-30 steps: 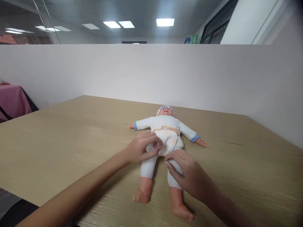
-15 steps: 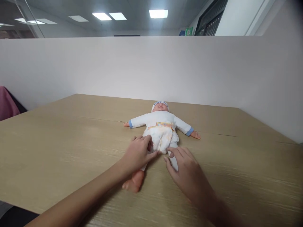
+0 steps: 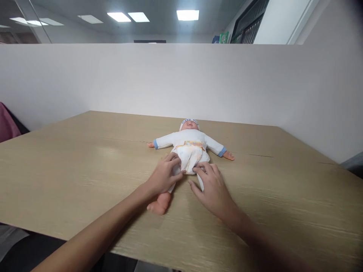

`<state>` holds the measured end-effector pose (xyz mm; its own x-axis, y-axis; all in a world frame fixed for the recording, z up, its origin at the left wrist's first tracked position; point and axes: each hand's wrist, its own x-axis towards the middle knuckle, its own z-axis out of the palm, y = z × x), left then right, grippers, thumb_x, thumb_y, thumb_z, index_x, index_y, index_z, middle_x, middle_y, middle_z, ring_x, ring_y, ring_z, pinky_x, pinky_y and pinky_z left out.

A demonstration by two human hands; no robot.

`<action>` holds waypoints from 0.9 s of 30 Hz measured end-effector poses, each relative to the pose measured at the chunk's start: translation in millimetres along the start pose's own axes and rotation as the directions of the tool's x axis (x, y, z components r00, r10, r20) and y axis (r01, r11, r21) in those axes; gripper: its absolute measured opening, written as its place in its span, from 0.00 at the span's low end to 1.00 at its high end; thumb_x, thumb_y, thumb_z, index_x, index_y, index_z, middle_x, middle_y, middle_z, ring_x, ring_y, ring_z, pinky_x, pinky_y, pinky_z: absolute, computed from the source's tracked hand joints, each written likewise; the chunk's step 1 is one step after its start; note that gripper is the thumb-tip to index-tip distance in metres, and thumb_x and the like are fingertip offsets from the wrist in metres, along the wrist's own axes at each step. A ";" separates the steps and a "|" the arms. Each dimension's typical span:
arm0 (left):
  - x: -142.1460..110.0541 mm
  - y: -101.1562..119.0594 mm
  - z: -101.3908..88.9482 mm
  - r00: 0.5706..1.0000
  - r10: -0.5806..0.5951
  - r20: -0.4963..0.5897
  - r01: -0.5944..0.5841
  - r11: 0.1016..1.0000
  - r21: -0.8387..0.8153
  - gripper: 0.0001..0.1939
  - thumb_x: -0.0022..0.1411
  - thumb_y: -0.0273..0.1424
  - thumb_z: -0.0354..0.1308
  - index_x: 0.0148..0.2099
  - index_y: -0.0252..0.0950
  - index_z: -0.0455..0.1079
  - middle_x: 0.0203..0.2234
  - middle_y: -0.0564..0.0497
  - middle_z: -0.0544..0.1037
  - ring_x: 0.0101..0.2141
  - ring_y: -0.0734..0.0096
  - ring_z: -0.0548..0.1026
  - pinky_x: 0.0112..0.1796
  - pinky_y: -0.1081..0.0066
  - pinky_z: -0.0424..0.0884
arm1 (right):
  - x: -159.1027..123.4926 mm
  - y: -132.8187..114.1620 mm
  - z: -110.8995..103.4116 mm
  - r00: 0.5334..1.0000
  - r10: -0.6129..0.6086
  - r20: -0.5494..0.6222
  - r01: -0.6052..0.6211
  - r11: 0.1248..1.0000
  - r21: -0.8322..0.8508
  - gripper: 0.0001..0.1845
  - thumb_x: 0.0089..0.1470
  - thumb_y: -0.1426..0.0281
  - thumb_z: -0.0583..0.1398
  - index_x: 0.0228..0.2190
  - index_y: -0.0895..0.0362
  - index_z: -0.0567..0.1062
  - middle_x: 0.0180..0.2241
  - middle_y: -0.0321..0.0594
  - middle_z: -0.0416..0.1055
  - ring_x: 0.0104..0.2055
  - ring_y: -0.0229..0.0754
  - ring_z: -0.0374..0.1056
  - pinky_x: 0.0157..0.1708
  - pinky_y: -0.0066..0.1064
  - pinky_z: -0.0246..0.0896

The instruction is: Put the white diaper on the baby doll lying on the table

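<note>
Left hand (image 3: 165,174) is over the doll's (image 3: 188,135) leg on that side, at the left lower corner of the diaper (image 3: 193,155); fingers curled narrow, thumb tip at the lower hem near its middle. Inside of the curl hidden, can't tell if any cloth is pinched. Diaper is on the doll, just ahead of the fingers toward the far edge of the tabletop (image 3: 85,166), its hem running crosswise between both hands. Doll flat on its back, long axis roughly near edge to far edge, head at the far end, arms spread sideways. Right hand (image 3: 213,188) comes in from the near right, fingers spread wide from the thumb, index at the hem by the right leg, no grip visible. Both hands about equally near the diaper, left maybe a touch closer in.

Tabletop: pale wood, thin seam lines to the left and right of the doll. One foot (image 3: 159,206) sticks out toward the near edge, just beside the left forearm; the other is hidden by the right hand. Room, left to right: pink cloth (image 3: 8,125) past the left edge, white partition (image 3: 141,77) behind the far edge, ceiling light (image 3: 187,15) and green item (image 3: 224,37) above it, barred window (image 3: 249,23), dark grey thing (image 3: 354,163) past the right edge, too cut off to name
</note>
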<state>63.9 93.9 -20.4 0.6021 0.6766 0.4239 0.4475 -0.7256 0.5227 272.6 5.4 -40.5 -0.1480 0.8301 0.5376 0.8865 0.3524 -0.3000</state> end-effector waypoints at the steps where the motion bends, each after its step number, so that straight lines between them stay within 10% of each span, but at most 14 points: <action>1: -0.4 -0.6 -0.4 1.000 0.010 -0.005 -0.010 1.000 -0.012 0.06 0.70 0.35 0.63 0.42 0.40 0.71 0.51 0.46 0.75 0.50 0.55 0.71 0.53 0.57 0.66 | 0.0 0.2 -0.1 1.000 -0.001 0.002 0.001 1.000 0.017 0.12 0.65 0.68 0.64 0.49 0.56 0.78 0.54 0.50 0.75 0.54 0.58 0.67 0.55 0.52 0.67; 27: 2.7 -12.1 4.9 0.974 -0.227 -0.005 0.202 0.879 -0.433 0.19 0.60 0.36 0.69 0.41 0.41 0.60 0.34 0.57 0.69 0.35 0.69 0.67 0.40 0.67 0.65 | 5.0 2.7 -1.9 0.992 0.115 0.044 -0.119 0.988 0.102 0.06 0.68 0.68 0.61 0.43 0.53 0.79 0.45 0.45 0.81 0.48 0.56 0.69 0.49 0.47 0.64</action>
<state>63.4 103.9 -29.2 0.4817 0.8240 0.2982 0.2288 -0.4467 0.8649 275.0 9.7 -37.2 -0.0639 0.8833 0.4644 0.8485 0.2930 -0.4406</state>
